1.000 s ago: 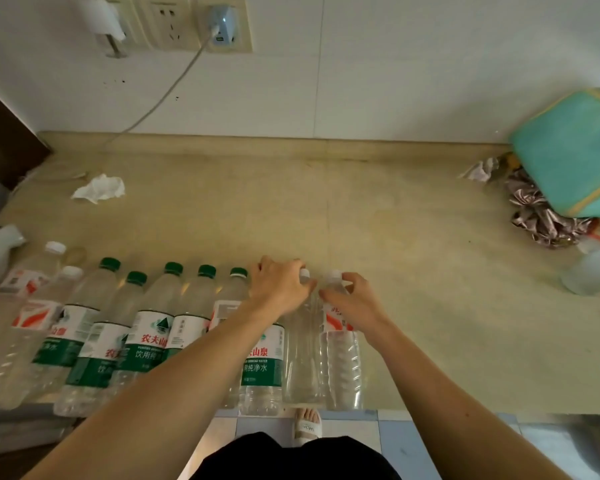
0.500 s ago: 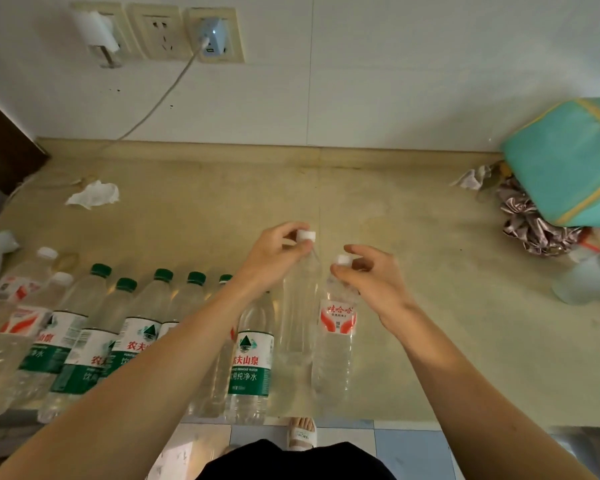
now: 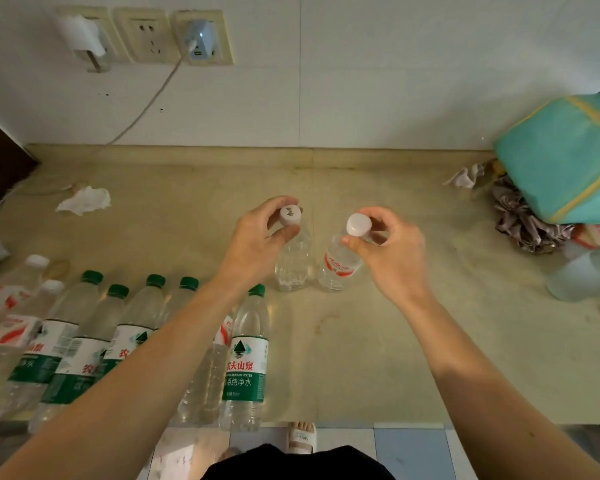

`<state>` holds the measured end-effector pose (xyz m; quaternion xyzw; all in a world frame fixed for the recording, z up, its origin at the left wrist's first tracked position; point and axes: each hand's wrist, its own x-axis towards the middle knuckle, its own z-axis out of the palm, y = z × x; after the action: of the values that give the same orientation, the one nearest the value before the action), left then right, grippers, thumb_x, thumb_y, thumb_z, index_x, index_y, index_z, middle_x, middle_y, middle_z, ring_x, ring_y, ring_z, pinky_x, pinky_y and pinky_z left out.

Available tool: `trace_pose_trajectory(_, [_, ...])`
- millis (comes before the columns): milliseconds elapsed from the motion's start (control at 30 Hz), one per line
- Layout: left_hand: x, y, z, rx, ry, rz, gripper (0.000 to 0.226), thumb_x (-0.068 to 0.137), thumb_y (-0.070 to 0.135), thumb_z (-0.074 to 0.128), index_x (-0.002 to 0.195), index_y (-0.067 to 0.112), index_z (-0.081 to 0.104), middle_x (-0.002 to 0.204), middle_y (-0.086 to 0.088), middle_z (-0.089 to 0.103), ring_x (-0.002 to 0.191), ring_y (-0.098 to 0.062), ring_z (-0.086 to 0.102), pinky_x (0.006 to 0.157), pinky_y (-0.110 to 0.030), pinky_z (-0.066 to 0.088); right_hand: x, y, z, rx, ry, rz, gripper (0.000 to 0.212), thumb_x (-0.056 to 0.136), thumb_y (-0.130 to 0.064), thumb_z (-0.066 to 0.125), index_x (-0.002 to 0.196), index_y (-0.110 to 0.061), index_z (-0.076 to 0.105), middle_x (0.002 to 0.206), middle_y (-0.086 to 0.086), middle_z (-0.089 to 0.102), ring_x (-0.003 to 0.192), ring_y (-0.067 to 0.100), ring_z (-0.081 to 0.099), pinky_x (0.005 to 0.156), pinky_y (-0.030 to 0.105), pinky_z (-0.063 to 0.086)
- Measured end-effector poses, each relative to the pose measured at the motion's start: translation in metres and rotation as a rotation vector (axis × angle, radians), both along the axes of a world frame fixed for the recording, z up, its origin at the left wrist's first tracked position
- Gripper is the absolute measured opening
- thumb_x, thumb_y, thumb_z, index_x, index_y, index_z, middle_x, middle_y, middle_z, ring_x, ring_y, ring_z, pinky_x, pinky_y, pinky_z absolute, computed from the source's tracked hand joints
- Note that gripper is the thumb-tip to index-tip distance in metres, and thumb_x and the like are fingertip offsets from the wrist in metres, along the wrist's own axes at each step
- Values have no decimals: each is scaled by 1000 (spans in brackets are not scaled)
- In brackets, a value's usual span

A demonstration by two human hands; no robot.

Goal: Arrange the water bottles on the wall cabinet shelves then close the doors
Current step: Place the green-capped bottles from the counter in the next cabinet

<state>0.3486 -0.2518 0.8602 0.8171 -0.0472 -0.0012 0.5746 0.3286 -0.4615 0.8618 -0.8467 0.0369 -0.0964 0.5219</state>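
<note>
1. On the far left, a row of water bottles [image 3: 246,358] stands on the counter [image 3: 378,358] near its front edge. Most have green caps. No hand touches them.

2. Next comes the left hand [image 3: 257,244]. Its fingers and thumb are curled round the neck of a clear bottle [image 3: 293,265], just under the white cap. The bottle hangs straight down below the hand, cap up and bottom down. Whether the bottom rests on the counter or is just off it, I cannot tell.

3. Just beside it is a red-label bottle [image 3: 340,265]. The two bottles are close, with a small gap between them.

4. The right hand [image 3: 388,251] pinches the red-label bottle at the neck, below its white cap. This bottle also points cap up, tipped a little.

5. Far right sit a teal bag [image 3: 565,154] and some crumpled wrapping, well apart from the hands.

6. The wall cabinet is not in the picture. My guess is it is higher up, so both bottles need to go up. Each hand has its own bottle, so neither is nearer. Holding by the neck, a bottle could swing or slip.
</note>
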Motion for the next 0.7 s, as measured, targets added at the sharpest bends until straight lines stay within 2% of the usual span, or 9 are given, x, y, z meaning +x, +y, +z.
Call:
trace_pose_trajectory(133, [1,3,-2,31,-5,-55,36,90,6,72,123,17,63,122,5,68,118,-3,61,109,-28,46,7,2,-3,-20,-19,25,34,76,-17,87,105,-24,69,98,-13,70,88,-2,63,78,16,46])
trace_pose_trajectory(300, [-2,11,-10,36,-8,-94,43,89,19,75,128,23,59,125,12,66,123,0,57,111,-29,43,9,2,-10,-31,-30,52,37,81,-24,84,114,-26,67,108,-17,69,98,1,64,91,28,53])
trace_pose_trajectory(400, [-3,11,-19,28,43,-88,88,74,40,85,148,27,40,144,10,53,134,0,46,114,-19,33,8,0,-23,-7,10,47,58,80,-38,84,131,-28,59,126,-13,62,113,6,60,99,34,51])
trace_pose_trajectory(467, [-3,10,-29,55,103,-63,115,62,49,90,156,29,26,152,8,43,140,-4,39,115,-21,29,6,-1,-36,55,90,71,83,74,-49,85,144,-30,45,138,-13,54,125,5,54,104,30,47])
trace_pose_trajectory(500, [-2,8,-35,69,129,-51,122,58,50,92,157,30,23,153,10,40,141,-5,37,115,-23,28,4,0,-43,105,133,92,93,70,-51,87,147,-31,40,139,-15,53,126,2,54,103,27,47])
trace_pose_trajectory(533, [-2,7,-43,79,149,-39,124,57,48,93,157,29,22,153,12,39,140,-6,37,115,-25,29,3,2,-51,155,167,114,98,66,-51,90,147,-30,39,136,-17,56,124,0,56,99,22,50])
trace_pose_trajectory(600, [-1,4,-58,106,165,-18,120,58,43,95,154,27,24,150,11,43,138,-9,41,115,-31,35,2,4,-69,208,211,134,95,60,-46,93,139,-26,45,123,-17,65,112,1,65,86,16,54])
trace_pose_trajectory(667, [-1,0,-71,133,175,5,112,61,39,95,149,28,27,142,7,50,131,-10,47,108,-30,41,1,5,-86,187,273,121,86,60,-39,95,130,-24,49,119,-13,67,108,4,67,89,25,56])
trace_pose_trajectory(700, [-2,-1,-75,139,186,23,107,63,36,95,146,32,28,134,10,54,124,-3,51,101,-23,43,1,6,-93,173,297,111,81,62,-35,95,127,-27,48,119,-13,66,107,2,66,94,31,56])
